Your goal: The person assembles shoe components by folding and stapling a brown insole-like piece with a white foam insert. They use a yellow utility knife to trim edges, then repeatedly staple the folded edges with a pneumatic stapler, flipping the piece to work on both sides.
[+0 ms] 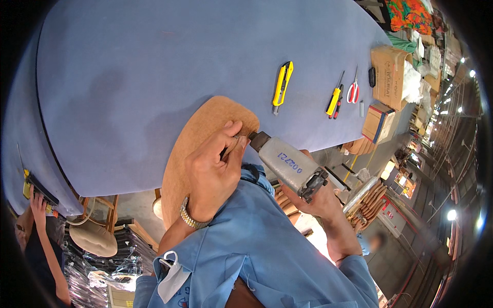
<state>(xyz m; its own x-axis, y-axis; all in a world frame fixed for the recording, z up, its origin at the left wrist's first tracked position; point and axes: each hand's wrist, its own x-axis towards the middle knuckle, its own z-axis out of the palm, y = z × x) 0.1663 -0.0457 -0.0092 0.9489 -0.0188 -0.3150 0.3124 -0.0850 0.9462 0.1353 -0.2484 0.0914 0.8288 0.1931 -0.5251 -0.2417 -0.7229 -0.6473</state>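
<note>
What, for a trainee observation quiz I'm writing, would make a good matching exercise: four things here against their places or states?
1. Grey metal handheld tool with dark nozzle
2. Brown curved fabric-looking panel
3. Yellow-and-black slim utility knife
4. Brown open cardboard box

A. Lying on the blue table, blade toward the person
B. White material showing at its opening
C. Held in the right hand
D. Partly hidden by the left hand

Pairs: 1-C; 2-D; 3-A; 4-B
</note>
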